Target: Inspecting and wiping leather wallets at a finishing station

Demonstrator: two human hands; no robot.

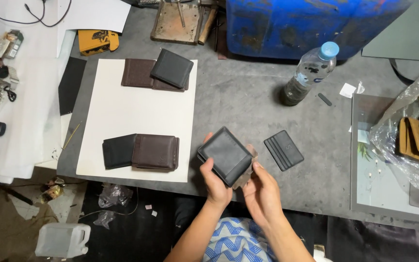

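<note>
Nearest the camera, the left hand (215, 187) and the right hand (262, 190) together held a black square leather wallet (225, 155) above the near edge of the grey table (238, 104). Each hand's grip was closed on it, the left on its near-left corner, the right under its right side, where a brown leather piece (248, 170) showed beneath. It looked to be the piece in hand, not yet set down.

Just right of it, a black slotted leather card holder (283, 150) lay alone on the table. To the left, on a white rectangular board (122, 106), a black folded wallet (119, 151) and a dark brown folded wallet (156, 152) lay side by side, seemingly already done. Farther back on the board, another black wallet (172, 68) rested tilted on a brown one (136, 73).

Beyond stood a clear plastic bottle with a blue cap (309, 75). At the far right, tan leather pieces (415, 138) sat in a clear plastic bag, apparently untouched.
</note>
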